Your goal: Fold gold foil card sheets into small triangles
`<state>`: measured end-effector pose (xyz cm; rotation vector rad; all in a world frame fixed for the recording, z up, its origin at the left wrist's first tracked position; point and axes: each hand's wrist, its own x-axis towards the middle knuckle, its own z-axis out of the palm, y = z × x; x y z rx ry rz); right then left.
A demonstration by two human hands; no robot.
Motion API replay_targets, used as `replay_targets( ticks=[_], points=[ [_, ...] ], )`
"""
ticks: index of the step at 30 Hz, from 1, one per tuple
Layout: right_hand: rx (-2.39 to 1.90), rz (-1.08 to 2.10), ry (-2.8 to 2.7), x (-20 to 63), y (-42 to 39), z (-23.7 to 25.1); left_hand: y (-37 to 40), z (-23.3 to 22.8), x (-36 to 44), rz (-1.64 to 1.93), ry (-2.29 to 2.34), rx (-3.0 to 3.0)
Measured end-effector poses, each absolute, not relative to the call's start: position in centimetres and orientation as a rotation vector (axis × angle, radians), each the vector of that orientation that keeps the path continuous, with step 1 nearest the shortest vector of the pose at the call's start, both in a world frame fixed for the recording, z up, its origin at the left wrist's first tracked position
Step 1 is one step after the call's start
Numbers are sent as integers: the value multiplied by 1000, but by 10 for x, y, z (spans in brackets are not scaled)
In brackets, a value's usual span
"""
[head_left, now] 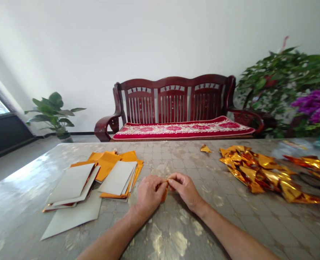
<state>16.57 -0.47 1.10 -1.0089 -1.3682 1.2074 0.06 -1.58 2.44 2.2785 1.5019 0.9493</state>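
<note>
Foil piece (164, 194) small, orange-gold, creased | left hand (149, 195), right hand (185, 188) grip pinching it

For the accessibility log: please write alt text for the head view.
Left hand and right hand pinch a small gold foil piece between them over a marbled table. Flat foil sheets lie to the left, a pile of folded gold pieces to the right, a red wooden bench behind.
</note>
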Motion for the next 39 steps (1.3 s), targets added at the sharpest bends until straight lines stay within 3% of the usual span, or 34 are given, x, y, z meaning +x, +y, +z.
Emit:
replay_targets(
  ticks=[6, 19, 39],
  points=[
    [-1085, 971, -1497, 165, -8, 20, -14, 21, 2, 971, 1473, 2171],
    [-950, 1320, -1261, 166, -3, 6, -10, 22, 1, 1014, 1525, 2046],
    [-1001, 1042, -1341, 163, -5, 13, -7, 12, 6, 999, 1201, 1575]
  ],
)
